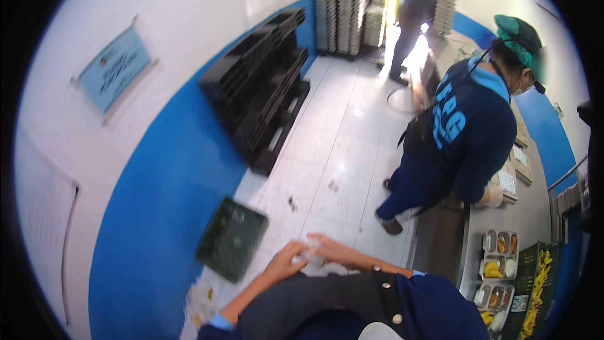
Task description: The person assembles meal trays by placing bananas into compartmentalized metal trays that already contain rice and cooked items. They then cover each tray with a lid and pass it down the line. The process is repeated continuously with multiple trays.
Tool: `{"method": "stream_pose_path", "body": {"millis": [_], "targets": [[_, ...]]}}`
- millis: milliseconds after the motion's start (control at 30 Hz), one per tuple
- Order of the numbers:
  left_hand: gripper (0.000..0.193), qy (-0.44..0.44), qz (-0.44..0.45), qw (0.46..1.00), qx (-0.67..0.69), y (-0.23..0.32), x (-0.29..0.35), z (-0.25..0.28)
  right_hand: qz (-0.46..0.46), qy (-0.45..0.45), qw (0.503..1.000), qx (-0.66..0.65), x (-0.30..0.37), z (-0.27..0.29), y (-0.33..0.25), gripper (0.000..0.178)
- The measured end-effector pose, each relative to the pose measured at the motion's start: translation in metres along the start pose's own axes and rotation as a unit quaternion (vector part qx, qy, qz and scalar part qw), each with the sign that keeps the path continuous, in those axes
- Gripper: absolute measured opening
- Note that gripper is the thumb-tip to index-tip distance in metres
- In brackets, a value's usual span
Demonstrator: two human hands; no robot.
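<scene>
In front of my apron, my left hand [286,262] and my right hand [328,250] come together over the floor. The fingers of both are bent towards each other. A thin, whitish, see-through material [309,257] seems to lie between them, too small and blurred to name. Below the hands, to the left, a dark green crate [231,239] stands on the floor.
Black crates [251,88] are stacked along the left wall. At right, a metal table [475,223] bears compartment trays [501,253] of food and a crate of bananas [540,286]. A co-worker [465,126] bends over it. Another person [415,19] stands near tray stacks [346,12].
</scene>
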State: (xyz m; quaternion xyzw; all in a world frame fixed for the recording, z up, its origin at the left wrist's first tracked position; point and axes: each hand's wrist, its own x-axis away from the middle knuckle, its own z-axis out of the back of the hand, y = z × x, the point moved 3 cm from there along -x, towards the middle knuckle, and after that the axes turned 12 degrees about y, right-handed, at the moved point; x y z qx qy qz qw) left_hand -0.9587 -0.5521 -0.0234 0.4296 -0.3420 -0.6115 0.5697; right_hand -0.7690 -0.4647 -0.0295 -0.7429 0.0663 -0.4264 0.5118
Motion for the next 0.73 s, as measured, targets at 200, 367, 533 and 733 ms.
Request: {"method": "stream_pose_path", "body": {"millis": [200, 367, 533, 733], "targets": [[0.035, 0.199, 0.195, 0.952, -0.126, -0.159, -0.077, 0.096, 0.071, 0.001, 0.978, 0.197, -0.150, 0.052, -0.078, 0.102], [0.054, 0.193, 0.275, 0.898, -0.286, -0.302, -0.184, 0.191, 0.080, 0.075, 0.971, 0.212, -0.233, 0.128, -0.170, 0.073], [0.087, -0.038, 0.319, 0.879, -0.352, -0.388, -0.324, 0.248, 0.256, 0.303, 0.853, 0.340, -0.210, 0.231, -0.371, 0.047], [0.076, -0.241, 0.131, 0.927, -0.257, -0.311, -0.554, 0.213, 0.565, 0.532, 0.563, 0.284, -0.069, 0.275, -0.585, 0.036]]}}
